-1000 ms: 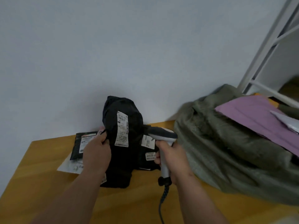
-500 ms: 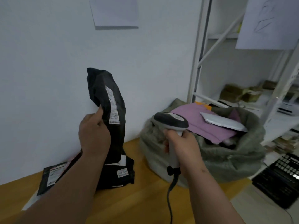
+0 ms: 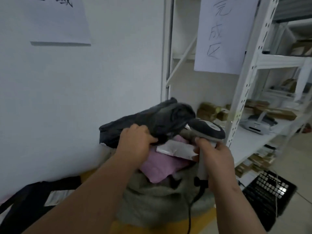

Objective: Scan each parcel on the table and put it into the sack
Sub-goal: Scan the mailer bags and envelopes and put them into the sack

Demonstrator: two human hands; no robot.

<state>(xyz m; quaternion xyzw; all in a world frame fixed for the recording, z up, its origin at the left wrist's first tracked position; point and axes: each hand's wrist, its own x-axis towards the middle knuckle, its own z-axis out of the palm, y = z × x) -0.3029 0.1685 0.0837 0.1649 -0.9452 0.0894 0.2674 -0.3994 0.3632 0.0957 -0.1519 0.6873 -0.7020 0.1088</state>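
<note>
My left hand (image 3: 135,141) grips a black parcel bag (image 3: 152,120) and holds it lying sideways just above the mouth of the grey-green sack (image 3: 152,200). Inside the sack lie a pink parcel (image 3: 158,166) and a white parcel (image 3: 175,148). My right hand (image 3: 216,159) grips the handle of the corded barcode scanner (image 3: 207,128), whose dark head sits right beside the black bag. Another black parcel (image 3: 33,196) with a white label lies on the wooden table (image 3: 87,174) at the lower left.
A white metal shelf rack (image 3: 244,81) stands to the right with a hanging paper sign (image 3: 222,34), small boxes and a printer (image 3: 258,124). A black keyboard (image 3: 268,190) lies low at the right. A white wall is on the left.
My left hand has carried the black parcel from upright near the wall rightward and tipped it sideways over the sack. My right hand with the scanner has moved right alongside it.
</note>
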